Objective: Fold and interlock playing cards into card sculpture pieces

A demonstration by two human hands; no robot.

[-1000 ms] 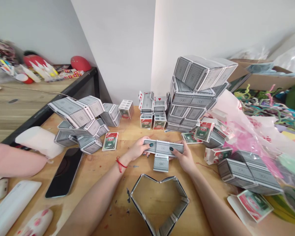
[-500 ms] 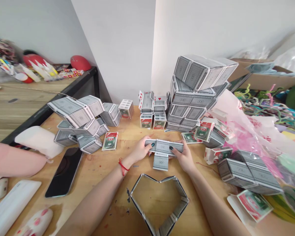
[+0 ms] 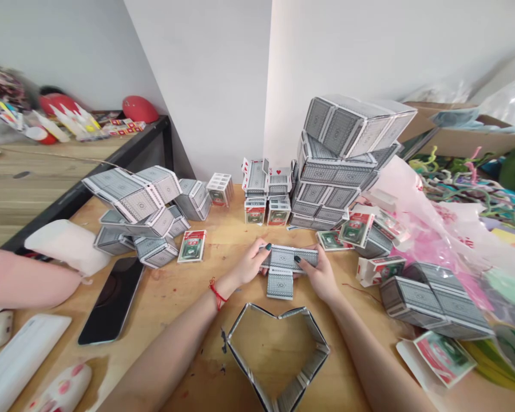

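Note:
Between my two hands is a strip of joined playing cards, backs up, with one card-sized flap hanging toward me from its near edge. My left hand pinches the strip's left end, thumb on top. At the right end my right hand grips it, its thumb pressed on the card backs and fingers underneath, partly hidden. Just nearer to me a heart-shaped frame of folded cards stands on the wooden table, open in the middle.
A tall stack of card-built blocks rises at the back right, a lower stack at the left. Card boxes lie about. A black phone is at left; pink plastic wrapping and a cardboard box are at right.
My left hand has shifted slightly right and up along the strip, covering more of its left end. My right hand has barely moved and still grips the right end.

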